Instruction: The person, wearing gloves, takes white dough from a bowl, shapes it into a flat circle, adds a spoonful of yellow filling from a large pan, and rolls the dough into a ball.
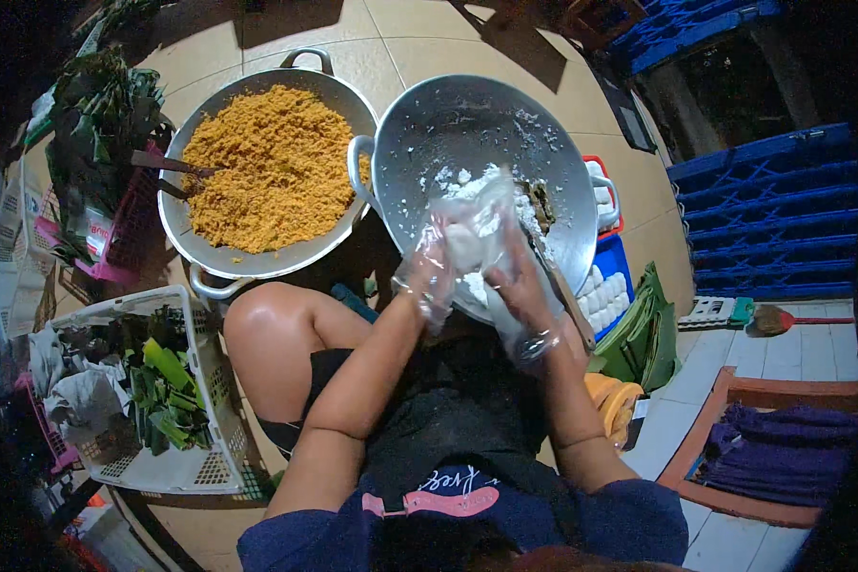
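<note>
My left hand and my right hand both wear loose clear plastic gloves. Between them they press a smooth white lump, perhaps sticky rice or dough; the plastic partly hides the fingers. Both hands are over the near part of a wide metal wok. White crumbly pieces lie in its bottom and cling to its wall. Beside my right hand a long utensil with a wooden handle leans over the wok's rim. A dark leafy piece rests inside the wok, on the right.
Left of the wok stands a pan of orange-yellow crumbly food with a wooden-handled tool. White rolls sit on a blue tray to the right, near folded green leaves. A white plastic basket holds leaf strips and cloth.
</note>
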Motion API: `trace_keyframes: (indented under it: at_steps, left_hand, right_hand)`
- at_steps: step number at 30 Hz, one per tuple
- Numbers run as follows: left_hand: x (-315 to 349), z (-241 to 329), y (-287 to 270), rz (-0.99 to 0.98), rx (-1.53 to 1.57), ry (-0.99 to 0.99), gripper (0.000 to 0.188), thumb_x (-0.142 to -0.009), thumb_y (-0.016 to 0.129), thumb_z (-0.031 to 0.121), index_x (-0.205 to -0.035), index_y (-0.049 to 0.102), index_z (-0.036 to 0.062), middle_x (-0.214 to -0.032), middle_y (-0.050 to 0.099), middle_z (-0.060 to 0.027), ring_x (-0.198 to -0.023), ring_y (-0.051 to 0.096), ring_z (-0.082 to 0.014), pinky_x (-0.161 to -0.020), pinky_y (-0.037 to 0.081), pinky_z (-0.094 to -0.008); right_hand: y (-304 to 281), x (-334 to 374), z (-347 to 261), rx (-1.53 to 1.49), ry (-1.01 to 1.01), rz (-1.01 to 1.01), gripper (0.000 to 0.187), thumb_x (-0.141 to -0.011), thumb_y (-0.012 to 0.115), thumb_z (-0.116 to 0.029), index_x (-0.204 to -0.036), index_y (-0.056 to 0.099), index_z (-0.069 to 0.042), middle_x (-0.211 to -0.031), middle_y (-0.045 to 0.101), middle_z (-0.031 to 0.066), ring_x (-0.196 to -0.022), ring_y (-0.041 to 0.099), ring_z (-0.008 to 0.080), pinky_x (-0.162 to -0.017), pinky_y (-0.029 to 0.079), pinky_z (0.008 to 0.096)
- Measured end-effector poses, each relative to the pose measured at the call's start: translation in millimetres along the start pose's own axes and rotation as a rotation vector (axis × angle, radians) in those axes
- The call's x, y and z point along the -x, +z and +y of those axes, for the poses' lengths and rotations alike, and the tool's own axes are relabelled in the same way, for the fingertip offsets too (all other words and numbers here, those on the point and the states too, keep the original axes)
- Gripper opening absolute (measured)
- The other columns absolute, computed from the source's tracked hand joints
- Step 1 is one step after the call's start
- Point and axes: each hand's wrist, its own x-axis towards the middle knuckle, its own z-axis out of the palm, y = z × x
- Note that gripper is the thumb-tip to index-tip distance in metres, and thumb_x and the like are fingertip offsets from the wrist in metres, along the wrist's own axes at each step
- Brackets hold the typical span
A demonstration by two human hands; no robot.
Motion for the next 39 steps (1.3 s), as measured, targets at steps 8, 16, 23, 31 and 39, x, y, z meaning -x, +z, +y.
trace_keyframes:
  at_steps: [8, 16, 23, 31, 39]
  left_hand:
    - [4.6, 8.1, -1.0, -0.278, 0.329, -0.162, 0.06, -0.094, 0.029, 0.05, -0.129, 0.038, 0.0027, -0.121, 0.053, -0.0148, -0.105, 0.057, -0.0277, -0.09, 0.048, -0.0393]
    - [-4.4, -5.4, -0.1, -0.068, 0.029, -0.154, 0.046, -0.092, 0.042, 0.043, -0.115, 0.05, 0.0035, -0.102, 0.058, -0.0099, -0.087, 0.059, -0.0221, -0.073, 0.053, -0.0355]
    - [3.7, 10.7, 4.2, 0.008, 0.134, -0.029, 0.052, -0.094, 0.036, 0.046, -0.122, 0.043, 0.0028, -0.106, 0.057, -0.0118, -0.095, 0.058, -0.0239, -0.086, 0.048, -0.0378]
    - [2.8, 9.8, 1.5, -0.074, 0.276, -0.281, 0.068, -0.092, 0.023, 0.057, -0.123, 0.045, 0.0008, -0.114, 0.055, -0.0139, -0.099, 0.057, -0.0284, -0.092, 0.045, -0.0415]
    - [15.6, 8.0, 16.8, -0.003, -0.297, -0.214, 0.068, -0.092, 0.027, 0.056, -0.115, 0.054, -0.0017, -0.102, 0.062, -0.0129, -0.092, 0.061, -0.0225, -0.085, 0.048, -0.0336]
  right_hand:
    - [22.0, 7.3, -14.9, -0.369, -0.057, 0.03, 0.08, -0.081, 0.059, -0.045, -0.141, 0.024, -0.004, -0.143, 0.028, 0.0142, -0.132, 0.026, 0.0305, -0.108, 0.017, 0.041]
    - [-6.9, -5.3, 18.6, 0.702, -0.59, -0.107, 0.09, -0.059, 0.083, -0.022, -0.135, 0.035, -0.01, -0.134, 0.039, 0.0161, -0.128, 0.034, 0.0325, -0.105, 0.027, 0.0413]
    - [-8.0, -4.8, 22.7, 0.083, -0.148, -0.058, 0.086, -0.076, 0.069, -0.037, -0.14, 0.023, -0.004, -0.143, 0.025, 0.0175, -0.132, 0.025, 0.0307, -0.109, 0.019, 0.0383]
    - [13.8, -3.6, 10.2, -0.048, -0.2, 0.086, 0.06, -0.089, 0.047, -0.039, -0.133, 0.035, -0.001, -0.136, 0.038, 0.0166, -0.127, 0.034, 0.0287, -0.102, 0.028, 0.0387]
    - [-10.5, 2.6, -2.6, 0.633, -0.307, 0.043, 0.032, -0.075, 0.071, -0.02, -0.105, 0.062, -0.012, -0.1, 0.058, 0.0123, -0.092, 0.058, 0.0281, -0.076, 0.049, 0.037]
